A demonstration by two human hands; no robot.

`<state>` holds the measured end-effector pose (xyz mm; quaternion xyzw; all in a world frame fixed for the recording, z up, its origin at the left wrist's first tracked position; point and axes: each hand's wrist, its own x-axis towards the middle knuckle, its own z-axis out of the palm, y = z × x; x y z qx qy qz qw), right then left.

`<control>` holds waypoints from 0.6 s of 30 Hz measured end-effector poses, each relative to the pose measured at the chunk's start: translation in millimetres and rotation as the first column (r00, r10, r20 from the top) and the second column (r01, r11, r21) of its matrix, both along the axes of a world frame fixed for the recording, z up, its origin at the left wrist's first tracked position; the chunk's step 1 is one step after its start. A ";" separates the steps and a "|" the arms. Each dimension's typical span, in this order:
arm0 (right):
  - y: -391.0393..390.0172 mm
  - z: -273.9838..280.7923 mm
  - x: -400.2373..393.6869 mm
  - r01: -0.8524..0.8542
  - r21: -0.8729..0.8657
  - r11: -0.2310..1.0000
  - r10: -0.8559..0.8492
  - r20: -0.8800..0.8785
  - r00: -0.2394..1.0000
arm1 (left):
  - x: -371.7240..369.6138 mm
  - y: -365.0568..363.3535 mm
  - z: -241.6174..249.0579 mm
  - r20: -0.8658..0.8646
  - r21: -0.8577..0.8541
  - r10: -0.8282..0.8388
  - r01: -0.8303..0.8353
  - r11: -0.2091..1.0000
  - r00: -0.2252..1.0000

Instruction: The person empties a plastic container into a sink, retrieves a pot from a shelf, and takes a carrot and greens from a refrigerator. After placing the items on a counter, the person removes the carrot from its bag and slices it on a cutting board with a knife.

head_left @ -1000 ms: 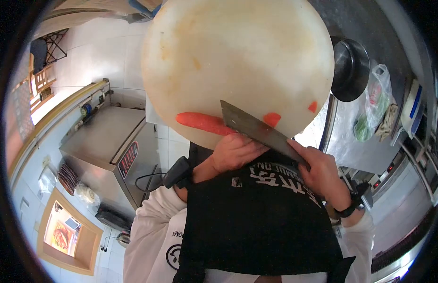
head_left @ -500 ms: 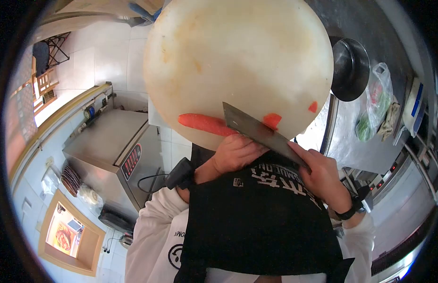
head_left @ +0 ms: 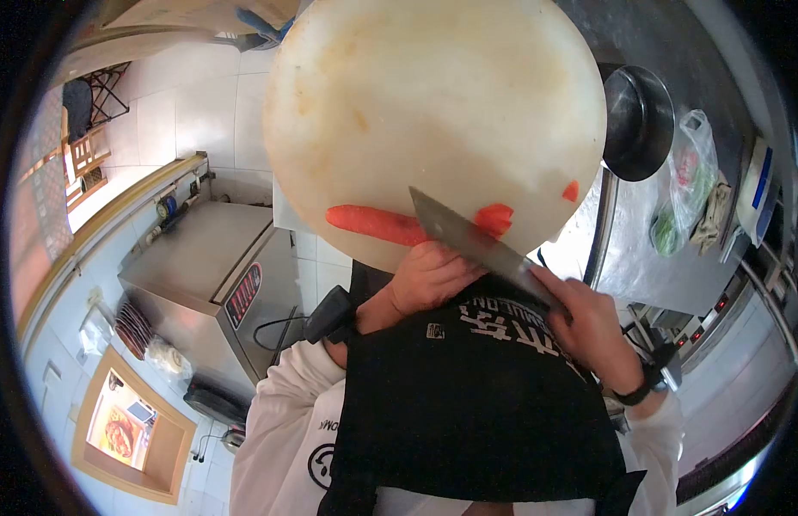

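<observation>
A peeled carrot (head_left: 373, 223) lies near the close edge of a round, pale cutting board (head_left: 442, 95). My left hand (head_left: 433, 277) is closed over the carrot's right end, its fingers bent beside the blade. In my right hand (head_left: 586, 322) is the handle of a broad cleaver (head_left: 476, 241), whose blade slants up and left across the carrot's end. Cut carrot slices (head_left: 495, 218) sit just behind the blade, to its right. One smaller carrot piece (head_left: 571, 191) lies apart near the board's right edge. The handle is mostly covered by my fingers.
Right of the board stands a dark round pot (head_left: 640, 123) on a metal counter. A plastic bag of vegetables (head_left: 687, 185) lies beyond it. On the left is a stainless steel machine (head_left: 201, 249) with a control panel.
The cleaver has shifted slightly along the carrot's end. The slices beside the blade look more numerous and fanned out. My left hand stays on the carrot.
</observation>
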<state>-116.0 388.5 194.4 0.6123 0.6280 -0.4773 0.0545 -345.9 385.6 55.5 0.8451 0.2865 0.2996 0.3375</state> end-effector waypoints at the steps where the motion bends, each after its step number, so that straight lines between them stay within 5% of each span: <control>1: 2.3 11.9 3.2 -0.047 -0.062 0.997 0.048 0.018 0.999 | 1.6 1.6 2.7 0.032 -0.107 0.023 -0.019 0.994 0.999; 2: 2.2 20.4 4.8 -0.093 -0.127 0.988 0.098 0.033 0.995 | 3.7 2.9 8.8 0.032 -0.111 0.021 -0.017 0.994 0.999; 3: 0.5 24.3 4.4 -0.091 -0.132 0.987 0.096 0.033 0.995 | 8.2 12.0 24.8 0.228 -0.613 0.163 0.011 0.790 0.960; 4: -0.4 27.3 3.5 -0.130 -0.099 0.986 0.135 0.044 0.990 | 10.7 17.2 33.5 0.307 -0.915 0.377 0.162 0.368 0.874; 5: -0.5 28.5 2.6 -0.171 -0.066 0.983 0.175 0.057 0.983 | 8.9 7.1 21.2 0.307 -0.916 0.376 0.164 0.367 0.874; 8: 0.8 11.3 -3.2 -0.113 -0.047 0.992 0.115 0.041 0.993 | -1.1 -14.0 -10.0 0.121 -0.838 0.175 0.006 0.546 0.977; 9: -0.4 1.8 -3.9 -0.113 -0.047 0.992 0.115 0.038 0.993 | -3.6 -1.1 -0.6 0.116 -0.471 0.061 0.001 0.882 0.991; 10: -2.0 -9.1 -4.3 -0.100 -0.015 0.995 0.101 0.031 0.994 | -4.3 7.3 5.1 0.057 0.014 -0.040 0.039 0.999 0.998; 14: -5.4 -6.6 2.2 -0.087 0.053 0.995 0.087 -0.001 0.996 | 0.9 10.6 10.0 0.030 0.092 -0.033 0.030 0.995 0.999; 15: -5.4 2.8 3.4 -0.086 0.051 0.995 0.086 0.000 0.996 | 3.0 8.5 13.4 0.133 -0.433 0.081 -0.016 0.901 0.988; 16: -4.3 16.4 4.5 -0.119 -0.002 0.993 0.119 0.016 0.993 | 4.5 6.7 15.8 0.160 -0.837 0.231 0.008 0.547 0.960; 18: -3.3 24.7 4.4 -0.151 -0.056 0.987 0.153 0.033 0.988 | 7.1 6.9 17.7 0.233 -0.864 0.291 0.060 0.500 0.928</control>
